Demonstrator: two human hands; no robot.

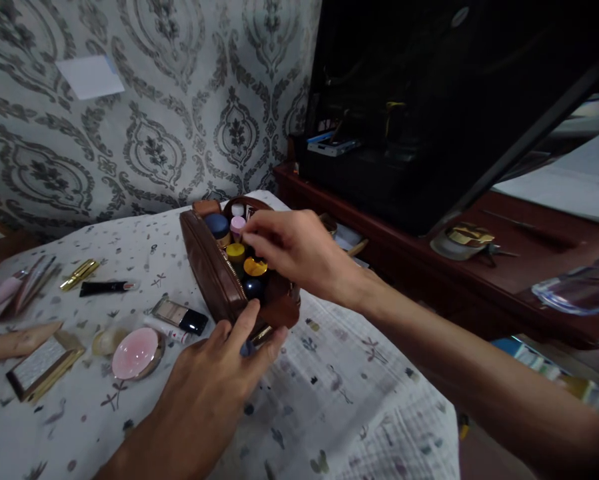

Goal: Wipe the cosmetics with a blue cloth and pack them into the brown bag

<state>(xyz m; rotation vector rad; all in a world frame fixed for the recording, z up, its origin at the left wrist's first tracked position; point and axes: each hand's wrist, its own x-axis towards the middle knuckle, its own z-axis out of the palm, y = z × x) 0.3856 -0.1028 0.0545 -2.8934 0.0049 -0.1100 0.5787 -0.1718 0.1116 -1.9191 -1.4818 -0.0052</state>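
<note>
A brown leather cosmetic pouch (pixel 214 270) stands open on the patterned tablecloth (pixel 329 400), packed with several small jars and bottles. My left hand (pixel 219 367) grips the pouch's near end, thumb against its side. My right hand (pixel 292 250) reaches over the open top, fingertips pinched at a pink-capped bottle (pixel 237 225) among yellow-lidded jars (pixel 236 252). Whether the fingers hold the bottle or only touch it is unclear.
Left of the pouch lie a pink round compact (pixel 135 353), a small palette (pixel 179 315), a black tube (pixel 104 287), a gold lipstick (pixel 79 274) and a gold-edged case (pixel 42 365). A dark wooden shelf (pixel 479 267) runs along the right.
</note>
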